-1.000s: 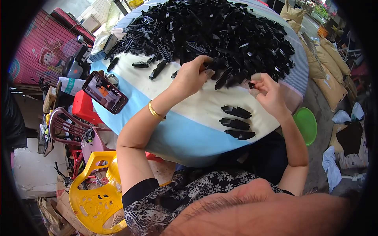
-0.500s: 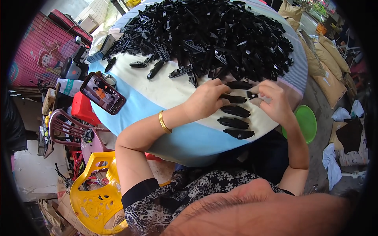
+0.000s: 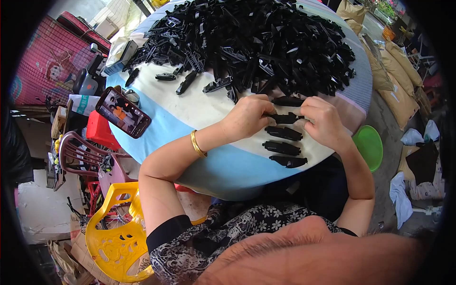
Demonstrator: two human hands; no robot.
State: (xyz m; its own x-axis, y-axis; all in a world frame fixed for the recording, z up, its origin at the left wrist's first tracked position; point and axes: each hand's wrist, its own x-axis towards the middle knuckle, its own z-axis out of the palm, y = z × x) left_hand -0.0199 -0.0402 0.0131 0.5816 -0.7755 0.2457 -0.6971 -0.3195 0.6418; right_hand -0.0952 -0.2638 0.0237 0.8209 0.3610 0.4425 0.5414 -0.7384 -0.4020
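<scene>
Left hand (image 3: 246, 118) and right hand (image 3: 325, 122) are apart, each pinching one end of a black molded part (image 3: 285, 118). The part sits above the striped tablecloth (image 3: 237, 166), between the black parts heap (image 3: 256, 40) and three similar parts (image 3: 282, 148).

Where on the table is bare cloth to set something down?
Cream cloth between the phone, loose black parts and left hand; blue cloth between the left forearm and the row of black parts. Crowded: the far side, under the black heap, and between the left hand and right hand, both on one black part.
</scene>
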